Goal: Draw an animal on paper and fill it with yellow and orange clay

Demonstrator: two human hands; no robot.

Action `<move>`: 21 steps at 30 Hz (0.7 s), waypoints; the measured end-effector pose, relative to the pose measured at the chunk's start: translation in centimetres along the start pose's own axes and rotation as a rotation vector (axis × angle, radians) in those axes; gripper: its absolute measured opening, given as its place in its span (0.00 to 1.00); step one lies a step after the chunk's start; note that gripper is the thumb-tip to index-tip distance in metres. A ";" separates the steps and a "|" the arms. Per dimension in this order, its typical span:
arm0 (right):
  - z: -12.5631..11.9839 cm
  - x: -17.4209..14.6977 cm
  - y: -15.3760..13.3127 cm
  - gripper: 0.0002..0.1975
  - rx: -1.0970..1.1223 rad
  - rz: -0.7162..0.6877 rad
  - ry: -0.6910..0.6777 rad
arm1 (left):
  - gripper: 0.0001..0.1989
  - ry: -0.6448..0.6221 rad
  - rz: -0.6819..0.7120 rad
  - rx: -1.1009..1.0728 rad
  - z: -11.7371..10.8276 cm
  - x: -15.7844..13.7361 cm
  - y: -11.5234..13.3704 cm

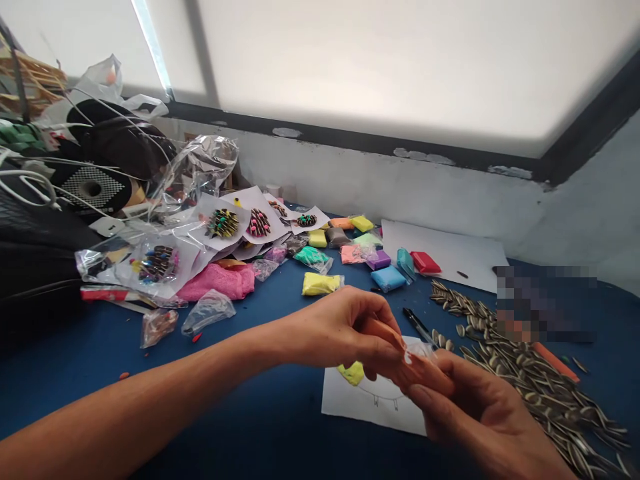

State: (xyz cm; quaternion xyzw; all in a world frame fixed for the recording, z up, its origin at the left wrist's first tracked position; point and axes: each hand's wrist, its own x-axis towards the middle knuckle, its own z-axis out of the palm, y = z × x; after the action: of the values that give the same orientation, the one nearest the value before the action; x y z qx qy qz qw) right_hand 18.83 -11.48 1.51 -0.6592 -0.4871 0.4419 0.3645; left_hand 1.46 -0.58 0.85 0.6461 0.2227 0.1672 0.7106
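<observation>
My left hand [345,327] and my right hand [480,407] are closed on an orange clay packet [423,370] in clear plastic, held between them. Fingers cover much of the packet. Below the hands lies a white sheet [350,403] with a pencil outline, partly hidden by them. A lump of yellow-green clay [351,373] sits on that drawing. Just beyond the sheet a black pen [417,323] rests on the blue table.
Striped sunflower seeds [530,373] are spread at the right. Wrapped clay blocks, including a blue one [389,279] and a red one [426,263], lie toward the wall. Paper sheets with seed figures [223,223] and a black speaker-like object [93,190] crowd the left.
</observation>
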 end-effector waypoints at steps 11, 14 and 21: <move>-0.2 0.8 1.2 0.10 0.112 0.050 -0.108 | 0.11 0.065 0.074 0.149 0.9 -0.2 0.0; 0.1 0.8 1.3 0.13 0.131 0.025 -0.093 | 0.11 0.062 0.053 0.113 1.2 -0.1 -0.3; -0.6 0.7 0.8 0.18 0.043 -0.003 -0.226 | 0.09 -0.042 0.045 0.018 0.8 -0.2 -0.1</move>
State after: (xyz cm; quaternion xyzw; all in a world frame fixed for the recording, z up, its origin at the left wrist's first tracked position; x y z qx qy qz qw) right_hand 19.74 -11.07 0.87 -0.5964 -0.5165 0.5233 0.3221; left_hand 1.68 -1.34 0.78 0.6605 0.1948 0.1675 0.7055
